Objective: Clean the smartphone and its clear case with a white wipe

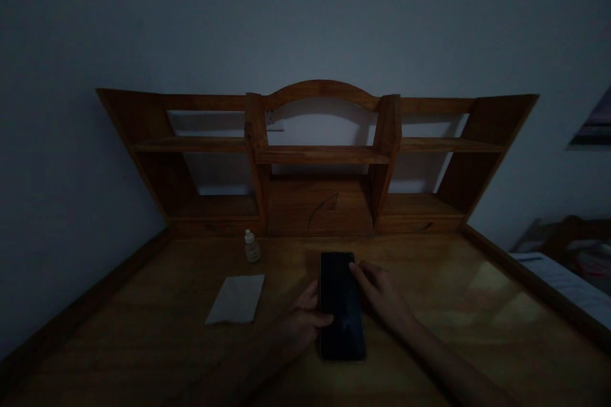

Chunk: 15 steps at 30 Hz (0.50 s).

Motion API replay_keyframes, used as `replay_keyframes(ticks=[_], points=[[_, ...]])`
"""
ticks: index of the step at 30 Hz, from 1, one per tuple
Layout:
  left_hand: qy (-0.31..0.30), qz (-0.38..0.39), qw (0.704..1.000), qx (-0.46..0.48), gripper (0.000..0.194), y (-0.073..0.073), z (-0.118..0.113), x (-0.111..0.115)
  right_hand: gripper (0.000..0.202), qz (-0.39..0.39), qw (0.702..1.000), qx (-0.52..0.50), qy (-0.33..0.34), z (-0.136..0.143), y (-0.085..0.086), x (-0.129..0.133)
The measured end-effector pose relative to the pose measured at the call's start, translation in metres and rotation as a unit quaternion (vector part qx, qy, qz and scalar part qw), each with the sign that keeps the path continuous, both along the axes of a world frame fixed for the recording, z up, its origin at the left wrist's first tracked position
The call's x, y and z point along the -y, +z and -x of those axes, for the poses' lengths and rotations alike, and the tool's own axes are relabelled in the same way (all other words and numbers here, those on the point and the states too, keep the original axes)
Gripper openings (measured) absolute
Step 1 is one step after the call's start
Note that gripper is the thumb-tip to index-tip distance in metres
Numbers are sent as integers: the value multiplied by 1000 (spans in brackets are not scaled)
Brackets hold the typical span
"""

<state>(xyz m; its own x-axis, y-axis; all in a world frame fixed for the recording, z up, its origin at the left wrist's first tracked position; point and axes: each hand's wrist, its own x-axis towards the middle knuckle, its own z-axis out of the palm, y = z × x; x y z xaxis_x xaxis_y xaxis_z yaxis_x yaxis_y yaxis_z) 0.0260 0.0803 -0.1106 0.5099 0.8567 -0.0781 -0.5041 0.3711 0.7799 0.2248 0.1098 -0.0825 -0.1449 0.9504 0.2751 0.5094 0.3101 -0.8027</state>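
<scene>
A black smartphone with a dark screen is held between my two hands above the wooden desk. My left hand grips its left edge, the thumb lying over the screen and the other fingers at the side, partly hidden. At the upper right edge, my right hand is closed on the phone, with its thumb near the top corner and its fingers curled. Left of the phone lies a folded white tissue or cloth. Behind that stands a small bottle with a white cap.
A wooden shelf unit stands along the back of the desk, against a pale wall. A wall socket shows through its middle opening. Beyond the desk's right rim is a white surface. The room is dim.
</scene>
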Motion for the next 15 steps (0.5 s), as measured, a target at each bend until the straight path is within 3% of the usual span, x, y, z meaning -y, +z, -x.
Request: replay_keyframes(ticks=[7, 15], points=[[-66, -65, 996, 14, 60, 8, 2, 1, 45, 64, 983, -170, 30, 4, -1, -1], [-78, -90, 993, -4, 61, 9, 4, 2, 57, 118, 980, -161, 23, -1, -2, 5]])
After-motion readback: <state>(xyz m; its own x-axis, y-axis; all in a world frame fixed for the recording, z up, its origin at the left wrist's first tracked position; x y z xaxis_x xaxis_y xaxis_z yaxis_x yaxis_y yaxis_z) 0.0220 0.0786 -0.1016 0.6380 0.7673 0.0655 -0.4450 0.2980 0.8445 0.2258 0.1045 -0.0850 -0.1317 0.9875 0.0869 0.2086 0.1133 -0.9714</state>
